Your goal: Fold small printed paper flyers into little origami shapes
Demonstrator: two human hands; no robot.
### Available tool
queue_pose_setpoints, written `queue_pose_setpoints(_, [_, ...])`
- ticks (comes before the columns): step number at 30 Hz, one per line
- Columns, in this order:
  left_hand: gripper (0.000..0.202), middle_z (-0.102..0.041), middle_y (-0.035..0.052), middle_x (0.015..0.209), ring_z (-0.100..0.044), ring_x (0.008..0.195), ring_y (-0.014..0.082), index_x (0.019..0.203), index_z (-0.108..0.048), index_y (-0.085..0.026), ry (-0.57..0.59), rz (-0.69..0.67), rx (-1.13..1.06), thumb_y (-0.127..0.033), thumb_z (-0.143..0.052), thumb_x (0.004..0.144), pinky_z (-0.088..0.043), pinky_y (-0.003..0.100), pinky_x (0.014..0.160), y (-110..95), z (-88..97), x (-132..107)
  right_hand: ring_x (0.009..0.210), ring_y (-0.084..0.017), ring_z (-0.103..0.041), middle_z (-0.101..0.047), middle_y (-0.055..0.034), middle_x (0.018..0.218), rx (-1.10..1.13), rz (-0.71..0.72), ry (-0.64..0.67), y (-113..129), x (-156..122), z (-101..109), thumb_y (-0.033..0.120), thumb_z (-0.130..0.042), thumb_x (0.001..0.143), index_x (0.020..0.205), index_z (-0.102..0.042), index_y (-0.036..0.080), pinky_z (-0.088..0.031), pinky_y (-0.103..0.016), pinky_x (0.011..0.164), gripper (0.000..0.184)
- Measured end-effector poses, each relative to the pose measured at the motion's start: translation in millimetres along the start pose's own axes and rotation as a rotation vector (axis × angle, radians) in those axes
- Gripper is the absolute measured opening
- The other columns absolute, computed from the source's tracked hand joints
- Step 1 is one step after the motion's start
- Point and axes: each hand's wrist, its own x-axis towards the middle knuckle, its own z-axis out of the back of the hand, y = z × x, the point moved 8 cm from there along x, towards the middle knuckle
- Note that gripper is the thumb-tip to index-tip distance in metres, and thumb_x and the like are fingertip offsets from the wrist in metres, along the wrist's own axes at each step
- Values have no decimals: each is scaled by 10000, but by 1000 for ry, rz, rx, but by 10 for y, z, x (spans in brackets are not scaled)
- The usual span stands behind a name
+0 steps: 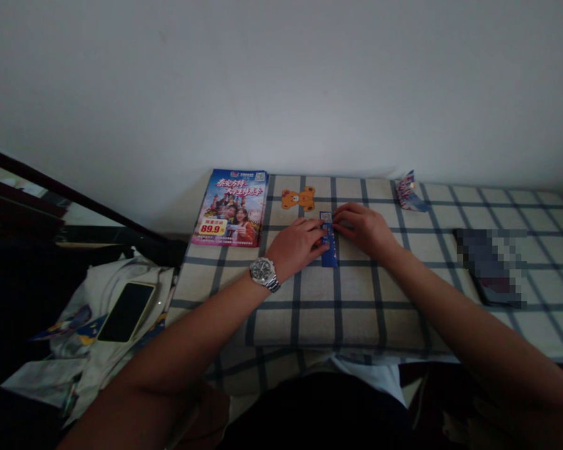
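Head view: left hand (296, 247) and right hand (365, 227), grip narrow, hold a blue paper strip (330, 255) on checked cloth (356, 322); a pale wall (309, 87) rises beyond the grip.

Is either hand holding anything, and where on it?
The blue paper strip: left hand at its left edge, right hand at its upper right edge; pinched or merely pressed, unclear.

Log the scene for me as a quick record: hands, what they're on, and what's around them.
Left hand: fingers on blue paper strip
Right hand: fingertips at strip's upper right edge; grip unclear
Left wrist: watch
Surface: checked cloth
Beyond left hand: bear picture
Left: flyers, stacked
Right: bent printed paper; dark pixelated object
Lower left: phone
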Motion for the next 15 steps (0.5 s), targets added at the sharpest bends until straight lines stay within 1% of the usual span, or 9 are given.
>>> queue_pose_setpoints(5, [295, -675, 103, 1364, -623, 1117, 261, 1220, -734, -160, 10, 4, 3, -355, -656, 1012, -542, 431, 1025, -6, 1, 3, 961, -259, -715, -758, -92, 1089, -40, -7, 27, 29, 19, -2, 244, -673, 987, 1011, -739, 201, -548, -364, 836, 82])
queue_pose_setpoints(11, [307, -677, 91, 1361, -621, 1110, 261, 1235, -729, -155, 9, 4, 0, -355, -650, 1017, -540, 429, 1031, -10, 6, 4, 958, -260, -706, -753, -95, 1097, -68, -9, 33, 38, 21, -10, 260, -646, 1006, 1018, -741, 198, -532, -363, 812, 114])
queue_pose_setpoints(15, [301, -677, 92, 1360, -620, 1117, 262, 1228, -731, -157, 2, 6, 1, -354, -652, 1015, -545, 422, 1019, -5, 2, 1, 947, -258, -699, -751, -91, 1089, -85, -36, 49, 51, 38, -4, 249, -657, 994, 1002, -741, 203, -521, -361, 801, 96])
